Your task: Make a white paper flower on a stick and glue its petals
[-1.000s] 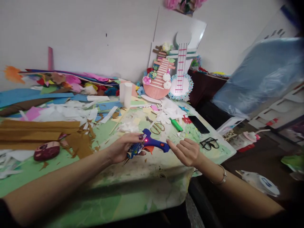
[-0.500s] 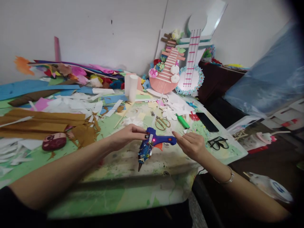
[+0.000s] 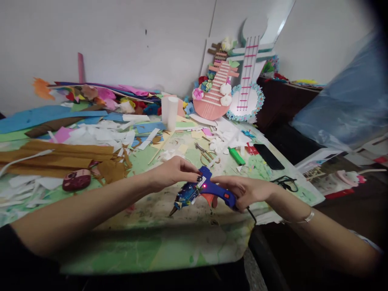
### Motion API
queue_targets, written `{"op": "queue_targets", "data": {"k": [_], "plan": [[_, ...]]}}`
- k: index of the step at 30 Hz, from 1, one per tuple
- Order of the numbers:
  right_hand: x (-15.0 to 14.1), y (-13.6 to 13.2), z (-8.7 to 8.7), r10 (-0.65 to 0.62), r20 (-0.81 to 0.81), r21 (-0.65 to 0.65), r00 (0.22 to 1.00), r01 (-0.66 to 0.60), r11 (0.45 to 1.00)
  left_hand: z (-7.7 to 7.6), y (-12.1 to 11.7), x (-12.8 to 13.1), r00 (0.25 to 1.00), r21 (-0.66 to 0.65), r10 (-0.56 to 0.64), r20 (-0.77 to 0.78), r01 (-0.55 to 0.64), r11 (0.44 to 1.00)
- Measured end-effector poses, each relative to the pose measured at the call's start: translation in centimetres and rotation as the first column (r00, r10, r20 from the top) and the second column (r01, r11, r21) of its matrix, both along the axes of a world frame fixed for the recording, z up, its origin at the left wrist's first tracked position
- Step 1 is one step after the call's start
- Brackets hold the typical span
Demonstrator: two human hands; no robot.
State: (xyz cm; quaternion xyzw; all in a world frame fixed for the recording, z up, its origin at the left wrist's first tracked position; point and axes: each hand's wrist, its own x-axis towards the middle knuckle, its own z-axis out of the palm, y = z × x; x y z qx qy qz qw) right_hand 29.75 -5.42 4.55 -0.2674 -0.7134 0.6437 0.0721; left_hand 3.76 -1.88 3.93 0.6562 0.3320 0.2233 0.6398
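A blue hot glue gun (image 3: 188,193) with a small red light hangs over the table's front part, its dark nozzle pointing down and left. My left hand (image 3: 178,173) pinches the rear of its body between thumb and fingers. Around the handle end, by the red switch, my right hand (image 3: 247,188) is closed, with some of its fingers hidden behind the handle. An orange trigger (image 3: 207,198) shows under the body, and a black cord (image 3: 251,215) leaves the handle. Just behind the gun lie gold-handled scissors (image 3: 206,157).
Paper scraps (image 3: 97,135) and brown crepe paper (image 3: 60,155) cover the table's left side, near a maroon mouse-shaped item (image 3: 76,180). A green object (image 3: 236,156), a phone (image 3: 268,157) and glasses (image 3: 286,183) lie at right. Paper instruments (image 3: 212,95) lean at the back.
My right hand has moved from the handle's tip to a grip around the handle. The glue gun has turned, its nozzle swinging left and its handle dropping at the right.
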Motion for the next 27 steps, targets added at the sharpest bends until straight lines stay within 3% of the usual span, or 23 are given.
{"op": "queue_targets", "data": {"k": [2,5,8,12,15,19,21,23,25,27], "plan": [[-0.5,-0.1,-0.4,0.055,-0.073,-0.209,0.996,-0.069,0.975,0.3,-0.1,0.2,0.997,0.022,-0.075,-0.020,0.075,0.997],[-1.8,-0.5,-1.2,0.011,-0.054,-0.399,0.998,-0.032,0.916,0.2,-0.1,0.2,0.987,0.076,-0.152,-0.047,0.155,0.985],[-3.0,-0.9,-1.7,-0.060,-0.013,-0.427,0.998,0.049,0.903,0.1,-0.1,0.0,0.983,0.159,-0.169,-0.073,0.178,0.971],[-3.8,-0.7,-2.3,0.012,-0.041,-0.487,0.999,-0.030,0.873,0.4,-0.4,-0.2,0.978,0.224,-0.193,-0.078,0.205,0.953],[-4.0,-0.4,-2.6,-0.041,-0.046,-0.464,0.998,0.015,0.886,0.2,-0.3,-0.3,0.982,0.255,-0.171,-0.083,0.187,0.949],[-3.7,0.0,-2.8,-0.213,-0.052,-0.388,0.976,0.177,0.904,-0.2,0.4,-0.9,0.997,0.273,-0.013,-0.078,0.034,0.961],[-3.4,0.3,-2.9,-0.341,-0.085,-0.316,0.936,0.299,0.900,-0.1,0.7,-1.7,0.991,0.329,0.106,-0.079,-0.075,0.941],[-3.1,0.7,-2.9,-0.467,-0.131,-0.250,0.874,0.427,0.869,0.3,0.9,-3.1,0.960,0.431,0.246,-0.133,-0.168,0.886],[-2.9,1.2,-3.0,-0.604,-0.159,-0.158,0.781,0.584,0.796,1.0,1.1,-5.2,0.864,0.622,0.449,-0.229,-0.225,0.750],[-2.4,1.7,-3.1,-0.731,-0.177,-0.003,0.659,0.742,0.670,1.6,1.2,-8.4,0.717,0.767,0.641,-0.273,-0.239,0.595]]}}
